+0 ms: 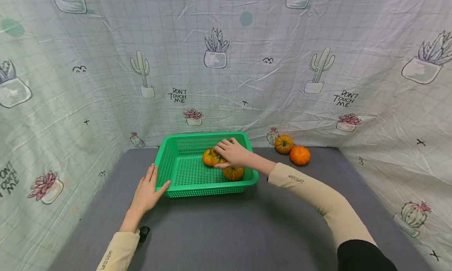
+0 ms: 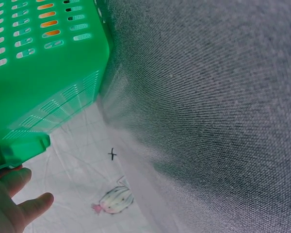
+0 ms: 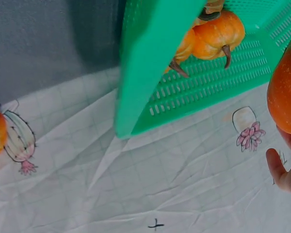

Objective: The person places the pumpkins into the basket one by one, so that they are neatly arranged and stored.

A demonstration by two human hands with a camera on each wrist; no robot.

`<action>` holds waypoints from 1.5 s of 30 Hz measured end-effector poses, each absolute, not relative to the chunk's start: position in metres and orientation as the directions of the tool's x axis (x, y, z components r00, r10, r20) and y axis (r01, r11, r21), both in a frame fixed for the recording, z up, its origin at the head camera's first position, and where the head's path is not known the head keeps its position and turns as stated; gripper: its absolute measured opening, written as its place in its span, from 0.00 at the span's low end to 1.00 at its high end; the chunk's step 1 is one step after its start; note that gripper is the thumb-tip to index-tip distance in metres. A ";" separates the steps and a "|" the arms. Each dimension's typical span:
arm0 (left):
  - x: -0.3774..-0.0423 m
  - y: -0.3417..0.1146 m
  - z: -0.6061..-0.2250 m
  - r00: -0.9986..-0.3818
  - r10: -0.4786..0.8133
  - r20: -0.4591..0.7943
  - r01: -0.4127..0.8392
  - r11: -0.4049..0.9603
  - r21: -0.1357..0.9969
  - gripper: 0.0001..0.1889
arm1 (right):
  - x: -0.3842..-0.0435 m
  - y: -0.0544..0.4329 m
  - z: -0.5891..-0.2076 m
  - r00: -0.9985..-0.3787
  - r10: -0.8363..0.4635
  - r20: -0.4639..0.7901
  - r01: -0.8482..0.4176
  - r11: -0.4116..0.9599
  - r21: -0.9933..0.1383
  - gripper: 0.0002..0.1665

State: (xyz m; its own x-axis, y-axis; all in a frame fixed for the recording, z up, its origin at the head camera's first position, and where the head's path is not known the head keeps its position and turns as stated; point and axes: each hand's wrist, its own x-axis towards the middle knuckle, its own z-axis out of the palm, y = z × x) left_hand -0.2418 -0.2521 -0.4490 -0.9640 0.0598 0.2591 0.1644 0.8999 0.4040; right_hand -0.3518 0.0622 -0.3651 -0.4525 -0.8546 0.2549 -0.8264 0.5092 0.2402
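Observation:
A green plastic basket (image 1: pixel 212 189) with slotted walls stands on the grey table. My right hand (image 1: pixel 233 153) reaches over its right side and grips a small orange pumpkin (image 1: pixel 217 159); the held pumpkin (image 3: pixel 286 90) shows at the right edge of the right wrist view. Inside the basket are more small pumpkins, among them one at the middle (image 1: pixel 207 157) and one by the front right corner (image 1: pixel 234 174). With fingers extended, my left hand (image 1: pixel 146 190) touches the basket's left rim, its thumb over the front left corner. The hand partly hides the held pumpkin.
Two more small pumpkins, one mottled (image 1: pixel 283 144) and one bright orange (image 1: pixel 300 155), sit side by side on the table right of the basket. A cloth (image 1: pixel 226 82) printed with cacti hangs behind and along both sides. A small black object (image 1: pixel 143 233) shows by the left wrist.

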 end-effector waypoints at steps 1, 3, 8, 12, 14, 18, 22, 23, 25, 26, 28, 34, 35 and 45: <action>-0.242 -0.252 -0.449 -0.964 0.060 0.261 0.165 0.900 0.404 0.45 | -0.353 0.059 -0.365 -0.451 -0.859 0.241 -0.826 0.504 0.252 0.33; -0.242 -0.252 -0.449 -0.964 0.058 0.261 0.164 0.900 0.405 0.45 | -0.356 0.053 -0.366 -0.453 -0.865 0.215 -0.823 0.498 0.273 0.33; -0.243 -0.252 -0.449 -0.964 0.055 0.262 0.160 0.902 0.402 0.45 | -0.363 0.039 -0.369 -0.469 -0.868 0.163 -0.818 0.496 0.290 0.33; -0.242 -0.251 -0.449 -0.963 0.053 0.263 0.158 0.904 0.397 0.45 | -0.365 0.031 -0.372 -0.488 -0.864 0.127 -0.816 0.503 0.284 0.33; -0.242 -0.252 -0.449 -0.963 0.053 0.263 0.158 0.904 0.397 0.44 | -0.367 0.028 -0.374 -0.503 -0.856 0.118 -0.807 0.514 0.290 0.33; -0.241 -0.252 -0.449 -0.963 0.053 0.264 0.158 0.905 0.394 0.44 | -0.370 0.024 -0.379 -0.528 -0.842 0.110 -0.800 0.536 0.268 0.32; -0.241 -0.251 -0.449 -0.963 0.056 0.263 0.160 0.904 0.395 0.44 | -0.373 0.021 -0.384 -0.541 -0.837 0.081 -0.796 0.540 0.273 0.32; -0.241 -0.251 -0.449 -0.963 0.057 0.263 0.161 0.904 0.397 0.44 | -0.374 0.020 -0.385 -0.542 -0.837 0.072 -0.795 0.539 0.277 0.33; -0.241 -0.251 -0.449 -0.963 0.059 0.263 0.164 0.902 0.400 0.45 | -0.375 0.019 -0.387 -0.551 -0.833 0.043 -0.789 0.537 0.299 0.34; -0.241 -0.251 -0.449 -0.963 0.060 0.262 0.165 0.900 0.403 0.45 | -0.375 0.018 -0.388 -0.554 -0.832 0.030 -0.787 0.535 0.308 0.34; -0.241 -0.251 -0.449 -0.963 0.061 0.261 0.166 0.899 0.404 0.45 | -0.375 0.017 -0.389 -0.560 -0.828 0.002 -0.785 0.531 0.319 0.36; -0.243 -0.253 -0.449 -0.963 0.061 0.263 0.166 0.902 0.399 0.45 | -0.375 0.014 -0.391 -0.570 -0.816 -0.093 -0.791 0.514 0.332 0.38; -0.243 -0.253 -0.449 -0.963 0.061 0.263 0.166 0.902 0.399 0.45 | -0.375 0.013 -0.392 -0.568 -0.816 -0.107 -0.793 0.507 0.338 0.38; -0.241 -0.251 -0.448 -0.964 0.059 0.259 0.163 0.901 0.402 0.44 | -0.371 0.012 -0.395 -0.568 -0.793 -0.223 -0.788 0.445 0.425 0.42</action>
